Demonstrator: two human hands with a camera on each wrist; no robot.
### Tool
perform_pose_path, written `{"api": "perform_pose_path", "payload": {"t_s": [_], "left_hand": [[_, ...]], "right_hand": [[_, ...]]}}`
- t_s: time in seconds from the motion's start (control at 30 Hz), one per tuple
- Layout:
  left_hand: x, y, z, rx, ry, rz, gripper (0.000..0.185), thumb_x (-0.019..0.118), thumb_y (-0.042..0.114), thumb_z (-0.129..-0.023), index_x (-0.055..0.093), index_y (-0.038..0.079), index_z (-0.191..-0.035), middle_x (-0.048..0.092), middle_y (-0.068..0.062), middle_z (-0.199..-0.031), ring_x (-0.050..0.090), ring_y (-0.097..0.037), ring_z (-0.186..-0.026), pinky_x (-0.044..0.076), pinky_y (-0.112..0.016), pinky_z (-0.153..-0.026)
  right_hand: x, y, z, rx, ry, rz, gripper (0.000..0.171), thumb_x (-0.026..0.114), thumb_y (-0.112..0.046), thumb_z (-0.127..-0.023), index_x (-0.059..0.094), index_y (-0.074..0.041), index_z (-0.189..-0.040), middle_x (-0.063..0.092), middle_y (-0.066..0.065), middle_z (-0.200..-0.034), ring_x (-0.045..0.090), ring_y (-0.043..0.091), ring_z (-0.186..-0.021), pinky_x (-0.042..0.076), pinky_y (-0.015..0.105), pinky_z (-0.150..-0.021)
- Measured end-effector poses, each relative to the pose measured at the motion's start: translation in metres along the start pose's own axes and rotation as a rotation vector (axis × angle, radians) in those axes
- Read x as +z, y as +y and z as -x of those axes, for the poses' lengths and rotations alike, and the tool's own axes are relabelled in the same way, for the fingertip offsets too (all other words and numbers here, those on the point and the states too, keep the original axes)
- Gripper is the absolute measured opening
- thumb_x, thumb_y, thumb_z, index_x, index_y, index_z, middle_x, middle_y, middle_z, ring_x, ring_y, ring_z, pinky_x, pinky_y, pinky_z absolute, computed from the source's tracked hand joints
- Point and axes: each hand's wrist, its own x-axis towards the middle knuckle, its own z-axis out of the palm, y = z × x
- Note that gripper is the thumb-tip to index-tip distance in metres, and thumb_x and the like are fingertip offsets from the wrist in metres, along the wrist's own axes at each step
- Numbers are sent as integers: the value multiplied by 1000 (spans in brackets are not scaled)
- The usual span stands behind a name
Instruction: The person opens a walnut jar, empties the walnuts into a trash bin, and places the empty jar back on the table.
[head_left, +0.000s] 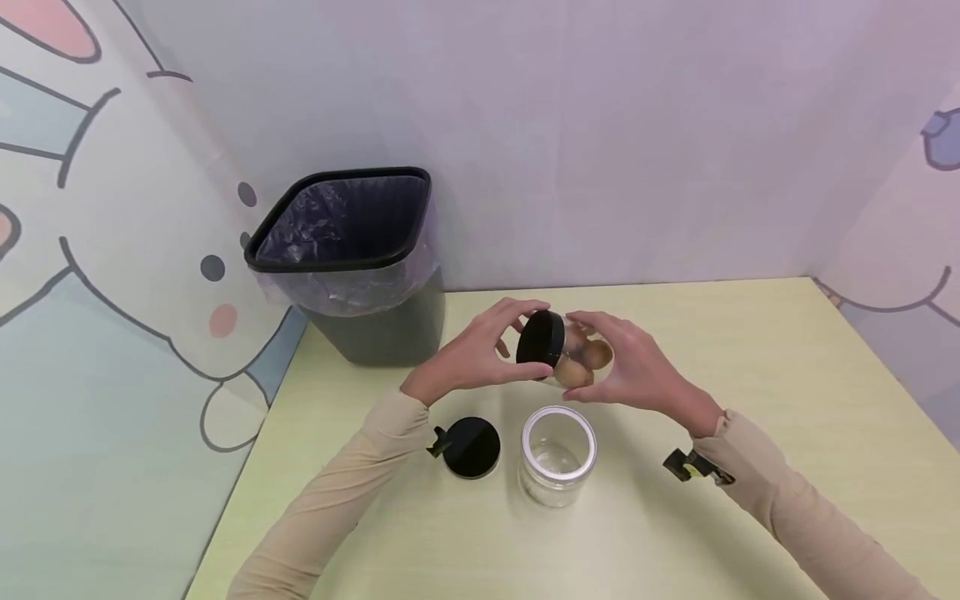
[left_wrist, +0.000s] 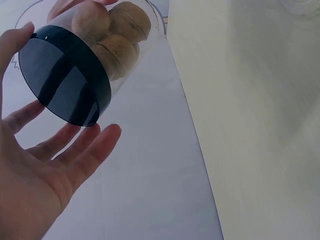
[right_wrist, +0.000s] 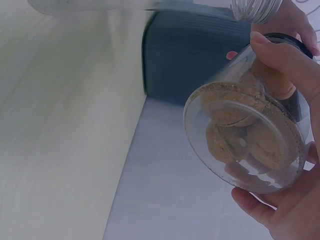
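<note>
A clear jar [right_wrist: 197,127] with several walnuts [left_wrist: 129,21] inside is held tilted on its side above the table. Its black lid [head_left: 534,343] covers the end facing left. My left hand [head_left: 480,350] holds that lid, thumb at one edge and fingers around the other. The right hand [head_left: 637,364] grips the clear body near its base, fingers curled round the glassy side. Below both hands stands a second clear jar [head_left: 555,492], uncapped, with nothing visible inside. Left of it, a loose black lid [head_left: 471,448] lies flat on the table.
A grey bin [head_left: 375,329] with a black rim and plastic liner stands at the back left of the pale table [head_left: 712,333]. Walls enclose the table at the back and on both sides; the left one [head_left: 150,250] bears a cartoon rabbit.
</note>
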Motion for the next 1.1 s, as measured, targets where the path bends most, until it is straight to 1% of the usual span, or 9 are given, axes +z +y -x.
{"api": "perform_pose_path", "payload": {"t_s": [0.1, 0.2, 0.33, 0.47, 0.63, 0.77, 0.87, 1.1], "left_hand": [[0, 1, 0, -4, 0, -8, 74, 75, 42, -78, 40, 26, -141, 45, 8, -131, 49, -12, -105, 53, -31, -71], [-1, 1, 1, 12, 2, -11, 75, 75, 43, -78, 39, 26, -141, 44, 9, -133, 46, -12, -111, 52, -31, -76], [-4, 1, 2, 73, -2, -16, 77, 76, 42, -77, 39, 25, -142, 42, 9, -135, 41, -13, -118, 49, -33, -85], [-7, 3, 5, 129, -6, -18, 76, 76, 40, -77, 39, 25, -141, 41, 9, -136, 39, -13, -124, 46, -33, -90], [-9, 4, 8, 188, -5, -33, 75, 77, 29, -77, 40, 23, -141, 39, 6, -139, 37, -12, -127, 44, -35, -94], [-9, 6, 9, 229, -12, -66, 78, 77, 19, -73, 40, 22, -141, 33, 3, -144, 30, -12, -132, 38, -38, -101], [-8, 7, 10, 250, -17, -77, 80, 77, 13, -71, 40, 22, -141, 29, 1, -147, 26, -14, -136, 33, -39, -105], [-5, 7, 9, 275, -18, -59, 77, 74, 6, -70, 43, 19, -139, 28, -1, -149, 24, -14, -137, 32, -37, -106]], "right_hand": [[-1, 0, 1, -3, 6, 2, 94, 91, -41, -52, 51, -12, -132, 59, 0, -123, 57, 18, -103, 45, 40, -83], [-1, 0, 1, -7, 10, 5, 94, 91, -42, -52, 51, -12, -132, 59, 0, -123, 57, 18, -104, 45, 40, -84], [-1, 0, 2, -8, 14, 0, 93, 90, -42, -53, 51, -12, -132, 59, 0, -124, 57, 18, -104, 45, 40, -85], [0, 0, 2, -11, 22, 2, 93, 90, -42, -53, 51, -12, -132, 59, 0, -124, 57, 18, -104, 45, 40, -85], [0, -1, 1, -19, 27, 2, 94, 91, -42, -53, 51, -11, -132, 59, 2, -124, 57, 21, -105, 45, 41, -85], [0, -2, 0, -24, 30, 4, 94, 91, -41, -53, 51, -11, -132, 59, 3, -125, 57, 22, -106, 45, 41, -85], [0, -3, 0, -25, 31, 5, 93, 90, -41, -54, 51, -11, -132, 58, 1, -125, 57, 20, -106, 45, 40, -85], [1, -4, -1, -34, 35, 1, 93, 90, -41, -53, 51, -12, -132, 58, 1, -125, 57, 18, -105, 46, 39, -84]]}}
